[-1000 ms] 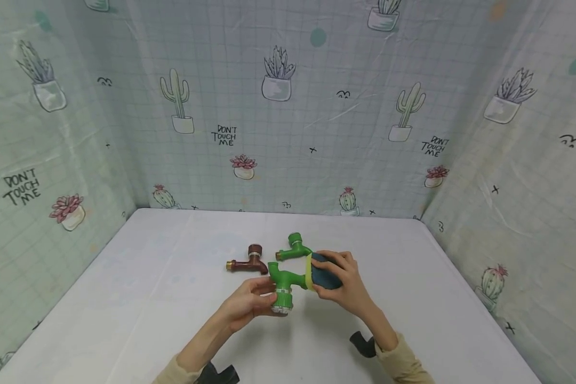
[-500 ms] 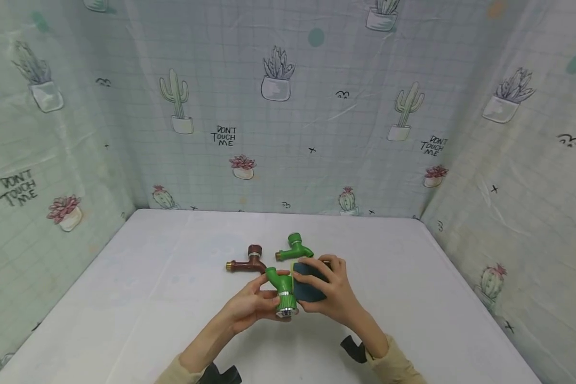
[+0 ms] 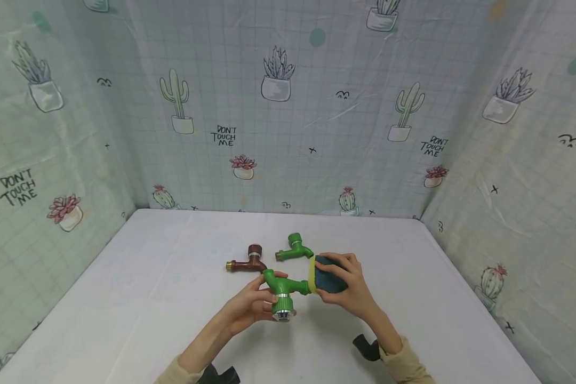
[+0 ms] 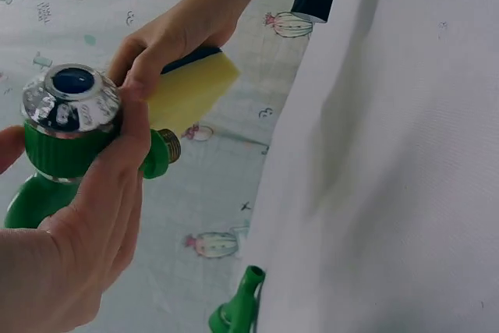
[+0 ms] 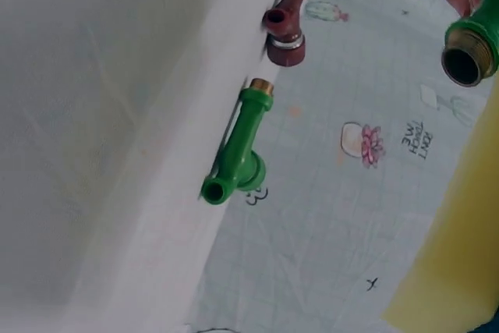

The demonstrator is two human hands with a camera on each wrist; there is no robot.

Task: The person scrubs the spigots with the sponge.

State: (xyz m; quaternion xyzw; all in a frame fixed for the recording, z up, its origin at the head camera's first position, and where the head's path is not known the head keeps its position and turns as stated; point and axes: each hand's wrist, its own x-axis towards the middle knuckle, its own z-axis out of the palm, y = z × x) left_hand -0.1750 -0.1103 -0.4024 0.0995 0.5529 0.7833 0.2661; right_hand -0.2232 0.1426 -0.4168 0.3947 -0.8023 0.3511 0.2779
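My left hand (image 3: 245,306) grips a green faucet (image 3: 284,288) around its body, knob end facing down toward me. In the left wrist view the knob's silver cap (image 4: 74,99) shows close up, and the brass threaded end (image 4: 173,146) sticks out past the fingers. My right hand (image 3: 349,281) pinches a sponge (image 3: 330,274) with a dark blue side and a yellow side. The yellow face (image 4: 193,95) is right at the faucet's threaded end. Both things are held up above the table. In the right wrist view the sponge (image 5: 460,247) lies below the open threaded mouth.
A brown faucet (image 3: 249,265) and a second green faucet (image 3: 295,249) lie on the white table (image 3: 163,282) beyond my hands. Dark curved pieces (image 3: 367,348) sit by both sleeves. Cloth printed with cacti (image 3: 278,133) hangs around the table's back and sides.
The sponge went left along the faucet's threaded arm, hiding it half a second ago, then came back right to its tip. The faucet in my left hand has tilted slightly.
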